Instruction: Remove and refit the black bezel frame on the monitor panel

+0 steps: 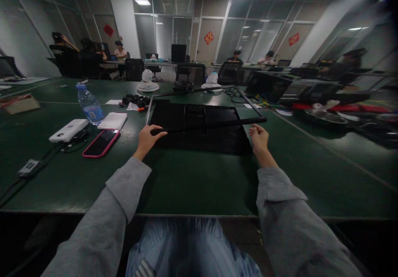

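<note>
My left hand (147, 139) pinches the near left corner of a thin black rectangular frame (214, 125), which looks like a monitor bezel. Its near right corner sits higher than the left, so the frame is tilted. Just under that right corner is my right hand (259, 139), fingers curled and fingertips at the bar's lower edge; how firmly they grip is hard to see. Beneath the frame, a flat black panel (199, 142) with a raised rectangular part in its middle lies on the green table (199, 185).
On the left are a phone with a pink edge (101, 143), a white power bank (69, 130), a white cloth (112, 121) and a water bottle (90, 105). Small white fans (148, 86) stand beyond. A pan (325, 119) and cables lie right. Several people sit farther back.
</note>
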Demonstrator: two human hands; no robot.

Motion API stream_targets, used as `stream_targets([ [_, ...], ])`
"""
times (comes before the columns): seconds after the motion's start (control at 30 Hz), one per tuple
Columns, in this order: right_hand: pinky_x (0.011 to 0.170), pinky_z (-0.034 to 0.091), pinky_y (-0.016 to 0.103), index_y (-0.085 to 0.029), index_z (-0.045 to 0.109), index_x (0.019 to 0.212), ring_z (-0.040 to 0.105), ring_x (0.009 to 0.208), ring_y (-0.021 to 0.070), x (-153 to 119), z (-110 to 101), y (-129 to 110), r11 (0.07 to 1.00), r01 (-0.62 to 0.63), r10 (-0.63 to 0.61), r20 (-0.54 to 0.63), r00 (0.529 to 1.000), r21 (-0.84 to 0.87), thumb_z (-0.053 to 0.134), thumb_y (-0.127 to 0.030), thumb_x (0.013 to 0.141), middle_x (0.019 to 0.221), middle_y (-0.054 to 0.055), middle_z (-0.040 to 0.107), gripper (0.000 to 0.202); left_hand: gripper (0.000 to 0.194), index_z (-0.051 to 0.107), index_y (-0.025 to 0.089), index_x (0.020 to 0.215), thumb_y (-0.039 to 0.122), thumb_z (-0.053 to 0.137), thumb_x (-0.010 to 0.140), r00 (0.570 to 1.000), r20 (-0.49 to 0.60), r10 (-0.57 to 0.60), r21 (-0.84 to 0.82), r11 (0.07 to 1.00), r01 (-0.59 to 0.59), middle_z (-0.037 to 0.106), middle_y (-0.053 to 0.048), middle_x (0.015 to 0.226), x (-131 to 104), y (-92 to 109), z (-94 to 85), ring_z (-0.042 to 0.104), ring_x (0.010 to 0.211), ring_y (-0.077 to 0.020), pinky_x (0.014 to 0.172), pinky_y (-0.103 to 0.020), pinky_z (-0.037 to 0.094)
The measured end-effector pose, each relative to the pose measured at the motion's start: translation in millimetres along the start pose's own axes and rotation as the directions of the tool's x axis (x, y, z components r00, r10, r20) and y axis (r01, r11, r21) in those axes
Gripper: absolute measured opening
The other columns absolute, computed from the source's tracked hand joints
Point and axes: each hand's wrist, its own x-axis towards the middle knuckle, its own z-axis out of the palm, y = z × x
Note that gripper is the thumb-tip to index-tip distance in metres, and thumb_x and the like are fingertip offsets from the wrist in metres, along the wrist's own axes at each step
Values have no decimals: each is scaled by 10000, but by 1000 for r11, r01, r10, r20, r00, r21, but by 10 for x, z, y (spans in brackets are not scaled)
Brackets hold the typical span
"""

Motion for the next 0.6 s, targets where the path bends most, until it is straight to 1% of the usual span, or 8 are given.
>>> stream_targets([
  [0.03,965,593,505,-191,667,1128,721,914,255,43,-42,-17,990,-82,85,-24,996,118,483,-579,949,892,100,711,466,257,800,252,980,454,856,833,1000,12,15,20,1000,-15,784,-64,1045,-7,18,-1,688,1033,-268,1002,-424,506],
  [0.1,943,608,476,-210,647,1068,731,916,248,97,-137,-73,922,-217,201,81,976,321,417,-664,979,901,103,715,517,253,801,251,979,440,869,825,998,38,41,52,998,-43,782,-63,1034,-21,45,0,681,1012,-265,995,-426,502],
  [0.17,920,618,451,-216,648,1043,733,927,250,103,-201,-127,892,-275,195,243,950,360,506,-696,946,931,106,726,510,260,803,250,983,439,877,819,996,65,61,74,995,-66,779,-63,1032,-34,53,8,677,996,-264,985,-425,500],
  [0.2,916,618,444,-216,655,1042,729,928,254,92,-211,-143,908,-268,183,270,945,323,616,-664,899,939,101,729,472,264,803,253,986,443,876,819,995,79,66,82,994,-72,778,-63,1034,-39,48,12,676,995,-265,980,-425,500],
  [0.3,947,600,464,-203,679,1100,711,953,274,39,-161,-131,984,-138,116,183,976,114,816,-437,760,931,77,725,436,270,799,268,993,470,863,826,990,123,66,95,992,-78,782,-56,1050,-42,1,20,677,1001,-269,969,-422,501],
  [0.37,1012,567,507,-195,685,1158,703,1009,290,0,-104,-84,999,-34,35,146,989,-13,774,-373,771,943,71,729,436,276,794,278,994,490,854,827,984,167,66,91,992,-82,788,-48,1056,-32,-45,14,682,1011,-272,967,-419,502],
  [0.47,1123,486,550,-204,678,1227,680,1128,295,-78,-57,-21,985,111,-89,161,983,-131,643,-342,842,1044,88,747,410,286,792,277,988,499,855,819,975,212,72,89,992,-92,792,-53,1054,-9,-105,-10,693,1026,-281,975,-428,493],
  [0.6,1190,401,590,-209,670,1281,608,1264,332,-222,-66,-25,942,200,-163,153,975,-268,551,-290,871,1214,144,738,435,295,795,287,953,513,874,782,973,230,35,128,990,-66,793,-64,1050,8,-137,-53,689,1065,-309,1011,-465,471],
])
